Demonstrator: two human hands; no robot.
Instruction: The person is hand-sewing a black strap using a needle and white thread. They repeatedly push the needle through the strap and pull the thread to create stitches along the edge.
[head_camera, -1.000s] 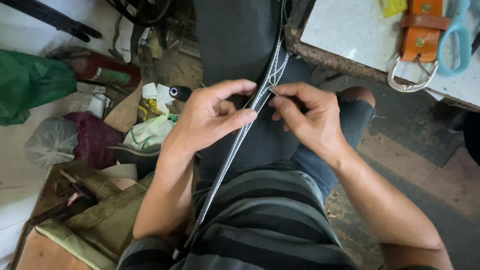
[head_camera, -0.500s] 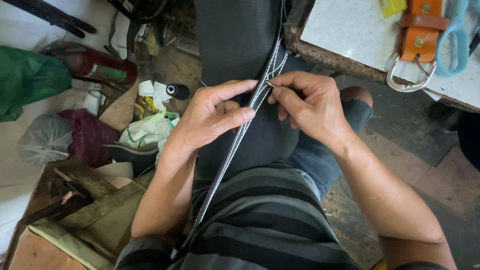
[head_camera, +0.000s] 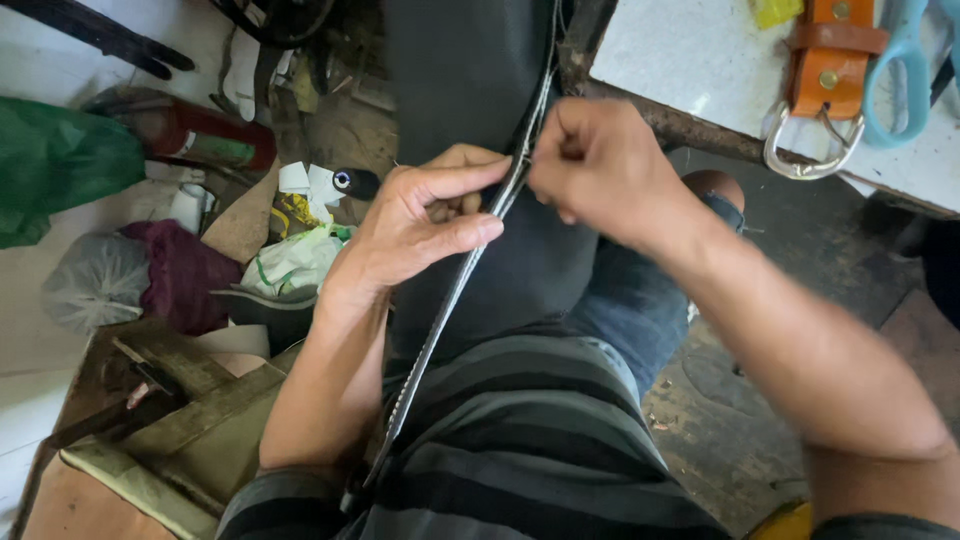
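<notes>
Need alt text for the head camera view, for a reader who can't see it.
Two bare hands work a long dark strap over the person's lap: the left hand pinches its edge, the right hand grips it just above. An orange buckled strap and teal scissors lie on a white tabletop.

- Right of the dark leather strap (head_camera: 455, 290), the table edge (head_camera: 680, 120) stands close above the right hand (head_camera: 600, 170); the orange belt with buckle (head_camera: 825, 80) and turquoise scissors (head_camera: 900, 70) lie there.
- Left of the strap, beside the left hand (head_camera: 420, 225), floor clutter crowds: red canister (head_camera: 200, 135), bags (head_camera: 290, 262), wooden pieces (head_camera: 180, 400).
- Below the strap's right side, the bare floor (head_camera: 720, 400) is open.
</notes>
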